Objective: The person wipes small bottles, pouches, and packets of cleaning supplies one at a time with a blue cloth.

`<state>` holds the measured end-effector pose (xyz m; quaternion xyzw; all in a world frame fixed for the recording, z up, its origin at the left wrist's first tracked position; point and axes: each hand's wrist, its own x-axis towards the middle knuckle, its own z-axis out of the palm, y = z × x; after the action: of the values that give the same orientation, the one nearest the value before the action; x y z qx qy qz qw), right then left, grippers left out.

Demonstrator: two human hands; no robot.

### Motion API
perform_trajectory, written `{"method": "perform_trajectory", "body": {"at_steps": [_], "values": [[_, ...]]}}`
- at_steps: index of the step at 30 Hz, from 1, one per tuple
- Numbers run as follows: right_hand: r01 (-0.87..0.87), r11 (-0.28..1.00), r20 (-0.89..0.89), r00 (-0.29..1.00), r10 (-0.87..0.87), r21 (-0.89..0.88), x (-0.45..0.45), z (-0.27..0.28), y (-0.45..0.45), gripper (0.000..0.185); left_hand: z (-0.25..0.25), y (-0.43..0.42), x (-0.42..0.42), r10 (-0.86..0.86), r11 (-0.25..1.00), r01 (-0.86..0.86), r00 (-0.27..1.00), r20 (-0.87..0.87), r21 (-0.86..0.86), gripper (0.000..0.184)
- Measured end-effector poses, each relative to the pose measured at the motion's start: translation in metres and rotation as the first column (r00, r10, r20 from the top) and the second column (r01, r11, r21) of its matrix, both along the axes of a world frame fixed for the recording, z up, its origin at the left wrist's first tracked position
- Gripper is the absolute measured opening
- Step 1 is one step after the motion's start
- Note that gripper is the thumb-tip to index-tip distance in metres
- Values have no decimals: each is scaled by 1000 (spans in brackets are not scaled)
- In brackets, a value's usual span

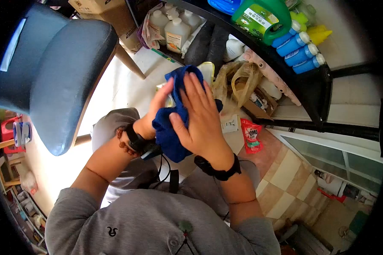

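Observation:
A crumpled dark blue cloth [170, 134] is bunched between my two hands, in front of my knees. My right hand [200, 117] lies over it, fingers long and close together, thumb across a fold, pressing the cloth. On the other side my left hand [151, 117] is raised with its thumb side along the cloth; its other fingers are hidden. Behind the cloth shows a yellow-edged, pale packet-like thing [208, 72], mostly covered, which my left hand appears to support. Its exact kind I cannot make out.
A blue-grey chair [72, 80] stands at the left. At the right, a black shelf [304, 91] carries a green detergent jug [261, 21] and several blue bottles [300, 49]. Underneath are white bottles [176, 34] and a plastic bag [242, 80]. A red OMO pouch [252, 136] rests on the floor.

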<state>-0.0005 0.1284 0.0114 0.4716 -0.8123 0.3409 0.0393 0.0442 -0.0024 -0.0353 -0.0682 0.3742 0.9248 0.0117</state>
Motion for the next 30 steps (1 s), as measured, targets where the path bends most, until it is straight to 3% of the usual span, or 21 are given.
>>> {"method": "perform_trajectory", "body": {"at_steps": [1,2,5,8,9,10,12,15,17,18,20,21,24,26,28,30], "values": [[-9,1000,-3,1000,9,10,5,0,-1,50,17,-8,-6,-144,891,26,963,227,453,65],[-16,1000,-4,1000,16,18,11,-2,-3,49,31,-14,-7,-213,836,50,947,239,546,68],[53,999,-23,998,-52,5,16,-10,-3,53,41,-25,-15,-150,870,69,980,128,488,65],[273,962,29,961,-274,18,-15,-30,7,56,13,-16,-11,1,991,-11,997,81,130,55],[416,909,211,889,-405,-7,-22,-36,9,54,4,-9,-3,18,1000,-20,988,157,11,51],[274,954,329,918,-221,-121,-33,-46,18,52,7,3,1,-73,983,35,975,211,178,52],[258,950,556,823,-120,-177,-28,-55,21,53,16,14,1,-35,978,-20,966,255,208,54],[120,965,291,956,-49,-232,-2,-47,10,59,19,-5,-8,-64,958,21,988,143,285,56],[-38,974,261,960,98,-225,8,-47,9,66,25,-17,-16,7,946,-68,981,192,317,59],[-26,988,296,952,72,-155,21,-45,7,66,25,-23,-20,29,924,-107,977,214,366,60],[-194,980,123,973,197,-36,38,-48,-1,69,18,-39,-20,26,965,-53,994,110,257,71],[-203,978,58,977,206,-55,42,-52,-5,70,22,-38,-18,52,976,-72,993,105,205,70],[19,996,93,996,-12,-85,28,-57,-3,66,28,-22,-11,50,998,-48,998,37,-50,66],[8,978,192,981,33,-210,-2,-52,1,64,9,-6,-3,63,997,-60,997,50,-55,47],[34,945,305,950,72,-327,-16,-39,2,61,13,9,3,-56,993,42,989,135,106,43],[40,939,357,930,90,-341,-14,-45,5,60,15,13,2,-43,986,14,984,174,164,45]]}}
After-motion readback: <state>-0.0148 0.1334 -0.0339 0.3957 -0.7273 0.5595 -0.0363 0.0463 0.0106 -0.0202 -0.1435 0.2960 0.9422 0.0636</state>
